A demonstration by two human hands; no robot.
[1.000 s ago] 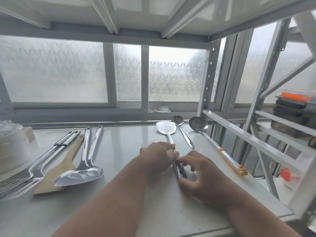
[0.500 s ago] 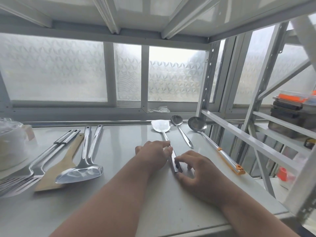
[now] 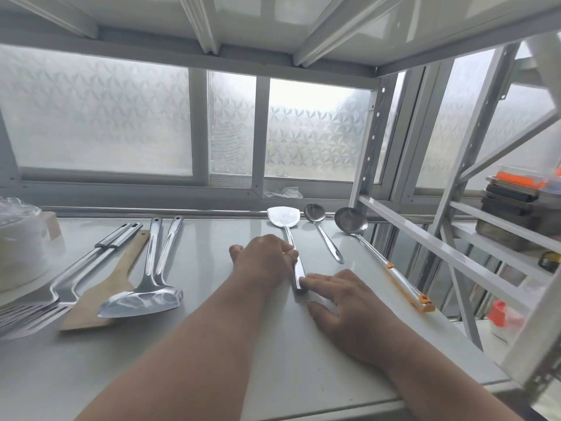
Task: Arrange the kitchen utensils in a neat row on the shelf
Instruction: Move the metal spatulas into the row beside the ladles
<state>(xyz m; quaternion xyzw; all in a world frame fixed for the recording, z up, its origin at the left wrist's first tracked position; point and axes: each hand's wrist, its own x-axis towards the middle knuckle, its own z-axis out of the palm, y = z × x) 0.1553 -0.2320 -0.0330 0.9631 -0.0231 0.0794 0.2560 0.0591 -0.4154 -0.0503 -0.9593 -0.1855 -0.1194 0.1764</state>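
Observation:
On the white shelf [image 3: 212, 344] a steel turner [image 3: 283, 219] lies with its blade toward the window. My left hand [image 3: 262, 256] is curled against its handle from the left. My right hand [image 3: 343, 302] rests flat with fingers spread, its index fingertip touching the handle's near end. To the right lie a steel spoon [image 3: 317, 214] and a ladle [image 3: 350, 222] with an orange-tipped handle, roughly parallel. At the left lie two long forks [image 3: 91, 259], a wooden spatula [image 3: 106, 287] and two steel turners [image 3: 142, 299], crowded together.
A stack of white dishes [image 3: 18, 256] stands at the far left. A perforated upright post [image 3: 368, 147] and a slanted side rail [image 3: 440, 253] bound the shelf on the right. Dark containers [image 3: 513, 214] sit on a neighbouring rack. The frosted window is behind.
The turner has slid a little away from me toward the window. My right hand has let go of the handle and spread flat; my left hand stays on it.

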